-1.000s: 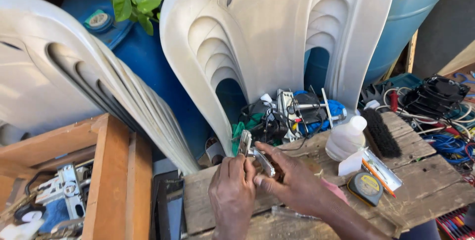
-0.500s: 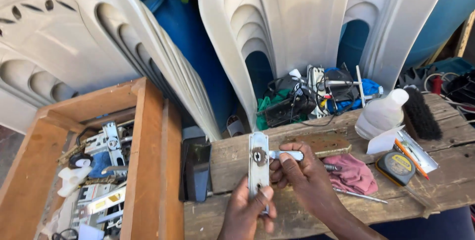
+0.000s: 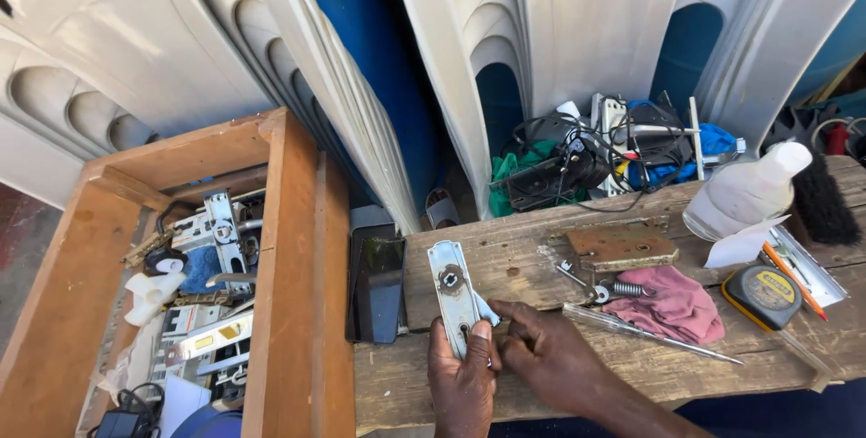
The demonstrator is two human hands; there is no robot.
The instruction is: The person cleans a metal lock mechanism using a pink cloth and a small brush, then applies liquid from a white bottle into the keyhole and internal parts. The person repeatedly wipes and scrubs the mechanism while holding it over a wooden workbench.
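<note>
Silver door-handle plate (image 3: 454, 296) gripped by two hands, left hand (image 3: 462, 382), right hand (image 3: 550, 361), one pink rag (image 3: 678, 301)

Both hands (image 3: 505, 370) hold metal door plate (image 3: 454, 295) over bench (image 3: 505, 262).

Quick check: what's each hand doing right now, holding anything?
Left hand: closed on the lower end of the silver door-handle plate, thumb on its face.
Right hand: fingers curled at the plate's right edge, touching it.

A dark phone screen (image 3: 379, 286) lies at the bench's left end, and a yellow label fronts the black tape measure (image 3: 763, 295).
</note>
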